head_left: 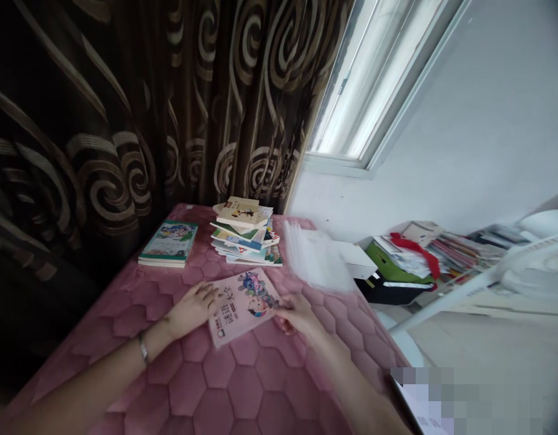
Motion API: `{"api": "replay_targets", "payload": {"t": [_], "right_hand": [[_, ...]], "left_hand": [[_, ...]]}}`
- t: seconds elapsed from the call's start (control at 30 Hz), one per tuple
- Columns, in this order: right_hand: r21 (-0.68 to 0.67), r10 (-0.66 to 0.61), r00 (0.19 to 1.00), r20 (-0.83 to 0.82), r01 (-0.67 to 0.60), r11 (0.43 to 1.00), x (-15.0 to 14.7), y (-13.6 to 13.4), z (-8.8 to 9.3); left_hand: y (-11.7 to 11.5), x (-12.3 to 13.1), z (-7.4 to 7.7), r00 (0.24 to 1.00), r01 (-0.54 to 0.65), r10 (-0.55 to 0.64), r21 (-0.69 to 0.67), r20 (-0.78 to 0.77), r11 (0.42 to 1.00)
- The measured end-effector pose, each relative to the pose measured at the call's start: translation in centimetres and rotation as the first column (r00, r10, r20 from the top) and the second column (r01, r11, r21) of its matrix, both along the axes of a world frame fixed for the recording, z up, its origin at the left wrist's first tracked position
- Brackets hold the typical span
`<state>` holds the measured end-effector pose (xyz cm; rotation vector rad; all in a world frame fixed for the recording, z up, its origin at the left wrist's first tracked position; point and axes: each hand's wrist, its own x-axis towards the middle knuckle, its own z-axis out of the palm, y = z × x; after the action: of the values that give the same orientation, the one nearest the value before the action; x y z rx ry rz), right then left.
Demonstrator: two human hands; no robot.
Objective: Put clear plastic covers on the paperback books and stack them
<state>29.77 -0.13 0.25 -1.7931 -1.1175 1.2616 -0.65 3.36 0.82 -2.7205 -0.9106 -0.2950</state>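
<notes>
A thin pink book with a cartoon cover lies flat on a pink quilted surface. My left hand rests on the book's left edge, fingers bent and laid over it. My right hand grips the book's right edge, fingers pinched around it. Behind the book stands an untidy stack of books. A green-covered book lies to the stack's left. A blurred pile of clear plastic sleeves sits to the right of the stack.
A dark curtain with swirl patterns hangs behind the surface. A window is at the upper right. Boxes, papers and a red ribbon clutter the floor on the right, beside a white fan.
</notes>
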Motion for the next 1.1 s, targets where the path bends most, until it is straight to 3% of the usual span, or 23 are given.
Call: {"api": "replay_targets", "payload": {"t": [0.17,0.37,0.63,0.73,0.8,0.93,1.0,1.1], "right_hand": [[0.02,0.006,0.998,0.061,-0.007,1.0,0.2,-1.5,-0.3],[0.071,-0.006,0.983,0.185,-0.007,0.997,0.5,-1.1,-1.2],[0.25,0.02,0.93,0.366,-0.118,0.961,1.4,-0.9,-2.9],[0.256,0.023,0.89,0.455,-0.155,0.954,1.3,-1.4,-2.2],[0.293,-0.017,0.814,0.581,-0.19,0.937,0.7,-1.8,-1.1],[0.371,-0.065,0.638,0.768,-0.36,0.856,-1.6,-2.5,1.2],[0.37,-0.01,0.623,0.782,-0.452,0.812,-3.2,-2.8,1.5],[0.378,0.043,0.617,0.786,-0.534,0.756,-5.2,-3.0,0.8]], "left_hand": [[5.1,0.2,-0.1,0.993,-0.064,0.074,-0.104,0.097,0.993],[6.3,1.2,-0.9,0.983,-0.13,0.143,-0.113,0.118,0.985],[3.2,1.8,0.6,0.95,-0.273,0.288,-0.128,0.123,0.953],[1.2,1.4,1.3,0.924,-0.314,0.338,-0.152,0.179,0.937],[-0.3,1.6,1.5,0.898,-0.329,0.366,-0.181,0.244,0.927],[-3.2,3.7,1.2,0.895,-0.202,0.287,-0.263,0.34,0.943],[-4.2,5.2,0.8,0.9,-0.145,0.247,-0.288,0.36,0.947],[-4.8,6.8,0.2,0.891,-0.149,0.267,-0.318,0.368,0.936]]}}
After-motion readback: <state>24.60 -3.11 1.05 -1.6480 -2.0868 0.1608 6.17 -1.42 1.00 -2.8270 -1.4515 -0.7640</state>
